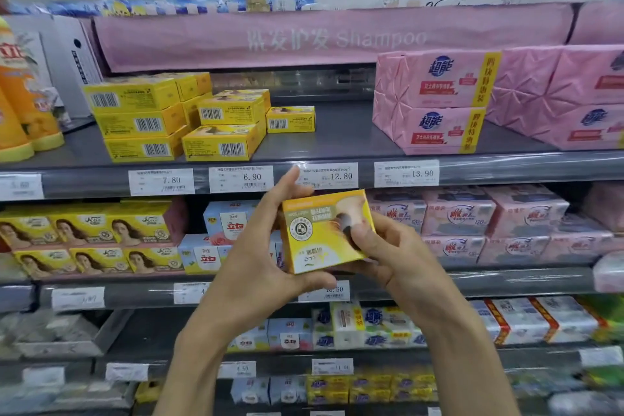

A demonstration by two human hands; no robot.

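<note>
**Fingers (288,184) of both hands clamped on a yellow soap box (324,233), held off the shelves**

1. Grip. The left hand (266,246) takes the box's left end. Its thumb lies along the lower front edge, its fingers go behind, and the forefinger stands up past the top corner. The right hand (388,253) takes the right end, thumb pressed on the printed face, other fingers hidden behind the box. Neither hand is free.

2. Position. The box is in the air and touches no shelf. It sits in front of the middle shelf and just below the price rail (506,169) of the shelf above. It is tilted, broad face toward the camera, print upside down. Judgement: it is held for examining, and the two-ended grip suits turning it rather than carrying it.

3. Surroundings.
   - Upper shelf: stacked yellow boxes (152,121) with barcode ends outward, pink wrapped soap packs (435,105) two high to the right, and orange bottles (23,94) at far left.
   - Above: a pink banner (337,40) reading "Shampoo".
   - Middle shelf: yellow portrait boxes (84,240) of like colouring to the left, blue-and-white boxes (229,219) behind the left hand, and pink packs (489,216) to the right.

4. Obstruction. Nothing stands between the hands and the shelf fronts. The raised forefinger overlaps a corner of the 12.80 price tag (329,176). Judgement: either yellow stack could be reached without shifting other stock.
</note>
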